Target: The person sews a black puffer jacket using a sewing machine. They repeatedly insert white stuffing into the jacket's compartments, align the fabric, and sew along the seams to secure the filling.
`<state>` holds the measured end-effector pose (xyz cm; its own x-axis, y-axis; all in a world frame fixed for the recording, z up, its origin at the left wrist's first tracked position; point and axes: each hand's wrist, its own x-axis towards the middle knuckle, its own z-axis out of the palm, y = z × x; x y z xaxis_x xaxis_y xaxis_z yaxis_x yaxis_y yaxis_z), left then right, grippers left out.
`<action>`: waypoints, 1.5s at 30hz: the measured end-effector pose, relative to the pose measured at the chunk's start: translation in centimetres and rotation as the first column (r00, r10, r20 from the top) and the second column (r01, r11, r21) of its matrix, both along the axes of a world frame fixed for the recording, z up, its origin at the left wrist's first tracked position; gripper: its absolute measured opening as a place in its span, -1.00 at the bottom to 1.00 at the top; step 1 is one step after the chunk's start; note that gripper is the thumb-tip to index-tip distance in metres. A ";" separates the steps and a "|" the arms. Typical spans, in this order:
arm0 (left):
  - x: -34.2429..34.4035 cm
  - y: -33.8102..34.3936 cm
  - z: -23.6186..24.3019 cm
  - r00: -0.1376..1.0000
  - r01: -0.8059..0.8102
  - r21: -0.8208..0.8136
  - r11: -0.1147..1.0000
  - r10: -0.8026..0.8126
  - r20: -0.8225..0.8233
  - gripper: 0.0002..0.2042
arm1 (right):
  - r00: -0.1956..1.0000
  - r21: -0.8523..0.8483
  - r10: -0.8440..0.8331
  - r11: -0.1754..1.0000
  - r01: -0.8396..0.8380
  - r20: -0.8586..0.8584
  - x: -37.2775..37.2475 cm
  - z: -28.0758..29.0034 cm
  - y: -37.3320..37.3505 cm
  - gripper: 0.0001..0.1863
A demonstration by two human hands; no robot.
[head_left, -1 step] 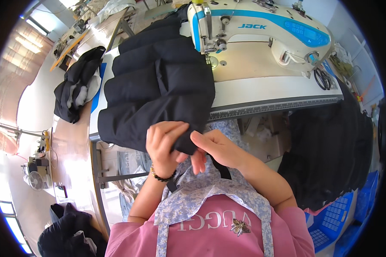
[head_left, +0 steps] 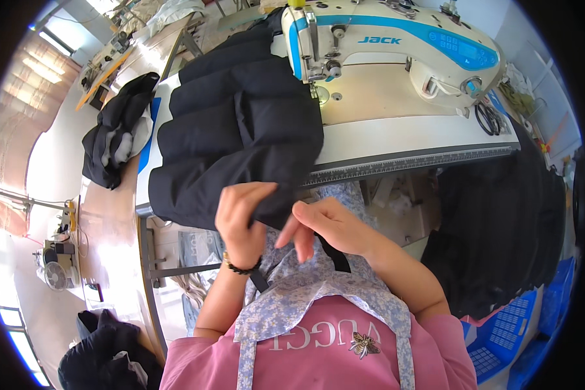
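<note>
A long black quilted, padded piece [head_left: 208, 140] lies across the sewing table, its near corner hanging over the front edge. My left hand [head_left: 240, 218], with a beaded bracelet at the wrist, grips this near corner, fingers over the cloth and thumb below. Just right of the corner is my right hand [head_left: 335, 227], its thumb raised and its fingers stretched out, apart from the thumb. The cloth between the hands is blurred. Behind the hands stands a white and blue sewing machine [head_left: 387, 42]; the padded piece lies left of its needle area, where a small light glows.
A ruler strip [head_left: 409, 160] runs along the table's front edge. More black padded pieces lie on the left table [head_left: 117, 130], in a heap at lower left [head_left: 107, 354], and in a large pile [head_left: 500, 227] at right. Blue plastic baskets [head_left: 500, 338] stand below that pile.
The near corner of the padded piece has shifted slightly, and my left hand has moved a little left. My right thumb and fingers have come away from the cloth's edge.
</note>
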<state>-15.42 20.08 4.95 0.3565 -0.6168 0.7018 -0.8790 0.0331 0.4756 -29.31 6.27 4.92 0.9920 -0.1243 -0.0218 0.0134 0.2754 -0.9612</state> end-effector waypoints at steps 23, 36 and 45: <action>2.2 -2.1 1.1 0.976 -0.217 -0.248 0.944 0.206 -0.071 -0.80 | 0.719 -0.695 -0.240 0.191 0.693 0.652 8.2 -5.5 -14.8 -0.71; 2.4 -0.7 2.4 0.983 0.127 -0.028 0.992 -0.122 0.141 -0.85 | 0.754 -0.733 -0.191 0.180 0.656 0.628 8.0 -5.0 -14.9 -0.72; 2.5 -0.5 2.4 0.978 0.156 -0.014 0.988 -0.153 0.142 -0.84 | 0.768 -0.746 -0.211 0.191 0.639 0.604 7.6 -5.2 -15.2 -0.74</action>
<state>-12.95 19.54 7.35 0.1552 -0.6386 0.7537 -0.9204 0.1837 0.3452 -21.72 -8.94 -0.32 0.6820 -0.2537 0.6859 0.1458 -0.8719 -0.4675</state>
